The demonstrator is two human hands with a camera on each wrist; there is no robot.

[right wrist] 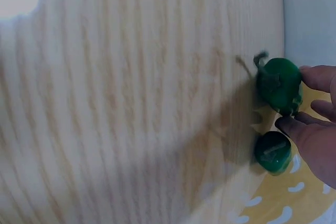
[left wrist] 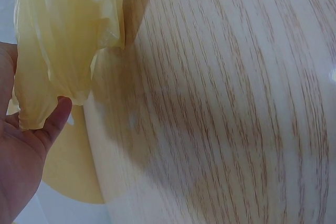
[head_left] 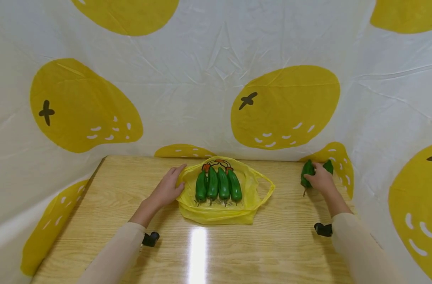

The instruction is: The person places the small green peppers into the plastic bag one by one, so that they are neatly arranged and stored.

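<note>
A yellow plastic bag (head_left: 251, 189) lies spread on the wooden table with its mouth toward the front. Several green peppers (head_left: 224, 184) rest side by side within it, stems facing me. My left hand (head_left: 169, 187) holds the bag's left edge; in the left wrist view the thumb (left wrist: 59, 116) overlaps the thin plastic. At the table's far right, my right hand (head_left: 322, 180) pinches a green pepper (head_left: 307, 173) between thumb and fingers. Another green pepper (head_left: 328, 166) is just right of that hand, partly hidden by it.
The wooden table (head_left: 280, 244) ends at a white cloth (head_left: 194, 118) with yellow fruit prints, which rises behind and at both sides. One bag handle (head_left: 269, 192) loops out to the right. Bright glare marks the table's front.
</note>
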